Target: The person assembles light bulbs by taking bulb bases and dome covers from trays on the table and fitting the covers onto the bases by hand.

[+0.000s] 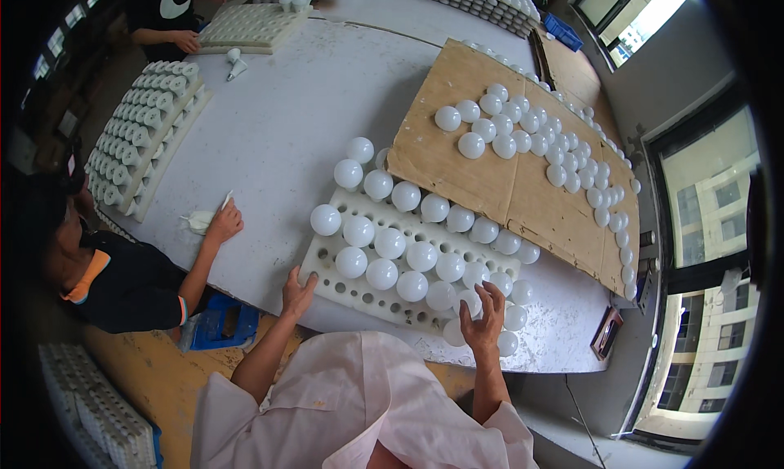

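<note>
Foam tray (pixel 327 283): white, full of holes, lying on the white worktop (pixel 278 126) and carrying round white bulb globes (pixel 389 243).
Left hand (pixel 297 292): fingers curled on the tray's near left edge.
Right hand (pixel 483 314): fingers spread, touching a globe (pixel 468 302) at the tray's near right.
Cardboard sheet (pixel 490 175): just beyond, overlapping the tray, more globes on it.
Co-worker's hand (pixel 224 222): flat on the worktop, left.

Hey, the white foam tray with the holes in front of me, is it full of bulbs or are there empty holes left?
Partly full. The foam tray holds white globes across its middle and far rows, but holes along its near edge and left end show empty.
</note>
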Available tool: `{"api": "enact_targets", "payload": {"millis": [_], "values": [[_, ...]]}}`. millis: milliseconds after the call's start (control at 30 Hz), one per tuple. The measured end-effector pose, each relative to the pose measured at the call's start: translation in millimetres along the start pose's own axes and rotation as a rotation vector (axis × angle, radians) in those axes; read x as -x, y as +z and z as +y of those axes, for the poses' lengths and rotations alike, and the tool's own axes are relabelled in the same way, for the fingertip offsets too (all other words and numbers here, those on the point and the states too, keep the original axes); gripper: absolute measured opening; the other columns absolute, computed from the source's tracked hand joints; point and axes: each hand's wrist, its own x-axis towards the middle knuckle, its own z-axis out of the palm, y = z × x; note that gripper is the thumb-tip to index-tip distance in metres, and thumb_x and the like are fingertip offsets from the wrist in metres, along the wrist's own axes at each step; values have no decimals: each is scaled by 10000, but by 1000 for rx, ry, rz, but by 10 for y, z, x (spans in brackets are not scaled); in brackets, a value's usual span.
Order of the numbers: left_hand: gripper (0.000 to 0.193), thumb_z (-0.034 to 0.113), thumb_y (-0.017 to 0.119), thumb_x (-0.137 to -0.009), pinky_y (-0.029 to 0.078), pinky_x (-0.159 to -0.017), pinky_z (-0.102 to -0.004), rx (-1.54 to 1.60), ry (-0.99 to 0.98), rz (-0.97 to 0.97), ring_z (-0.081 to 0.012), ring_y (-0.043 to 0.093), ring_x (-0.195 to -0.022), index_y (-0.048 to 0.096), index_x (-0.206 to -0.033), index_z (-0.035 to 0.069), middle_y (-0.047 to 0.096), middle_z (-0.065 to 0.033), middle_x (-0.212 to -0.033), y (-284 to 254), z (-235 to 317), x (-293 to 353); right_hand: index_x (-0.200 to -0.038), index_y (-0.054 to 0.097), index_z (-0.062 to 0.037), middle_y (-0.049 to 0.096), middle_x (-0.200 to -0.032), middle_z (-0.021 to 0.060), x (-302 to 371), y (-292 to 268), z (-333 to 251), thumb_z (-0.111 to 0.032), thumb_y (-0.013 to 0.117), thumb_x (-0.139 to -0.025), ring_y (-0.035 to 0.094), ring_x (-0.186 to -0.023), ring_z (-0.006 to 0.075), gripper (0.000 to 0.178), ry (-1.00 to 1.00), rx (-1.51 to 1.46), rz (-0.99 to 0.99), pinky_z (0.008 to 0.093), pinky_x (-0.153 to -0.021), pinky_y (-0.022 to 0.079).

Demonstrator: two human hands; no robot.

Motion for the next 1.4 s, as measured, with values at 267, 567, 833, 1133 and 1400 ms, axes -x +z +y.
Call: {"api": "enact_targets", "payload": {"millis": [267,567,833,1133,1400], "values": [[520,337,664,-713,482,-845,-361,-10,-148,-211,-295,640,-947,608,-1138,42,670,-166,-1014,-23,38,-258,-1209,530,-81,547,-1151,188,-1548,497,386,-51,733,-690,532,-1056,377,558,-201,25,60,442,-898,450],[525,198,640,-660,492,-864,-378,-135,-42,-253,-312,630,-990,582,-1171,91,663,-162,-1049,112,-126,-397,-1246,475,-26,529,-1162,216,-2721,1140,843,-200,748,-694,517,-1080,397,639,-66,267,8,470,-933,425],[468,145,613,-684,488,-875,-402,-185,38,-243,-338,615,-1007,567,-1145,87,657,-172,-1043,176,-137,-428,-1258,475,-44,532,-1177,196,-2743,1044,658,-305,738,-717,500,-1103,389,656,130,232,-83,470,-946,408],[470,123,630,-692,478,-892,-383,-178,81,-304,-315,609,-1036,583,-1158,92,649,-152,-1081,181,-4,-409,-1222,516,-9,527,-1174,257,-2315,656,967,-316,726,-726,525,-1080,412,621,271,61,4,473,-901,432],[460,213,637,-740,479,-897,-398,-179,145,-379,-332,613,-1023,563,-1177,86,647,-165,-1086,497,19,-53,-1228,512,11,554,-1124,251,-2104,768,1295,-353,720,-734,531,-1059,418,648,178,94,106,466,-894,435]]}}
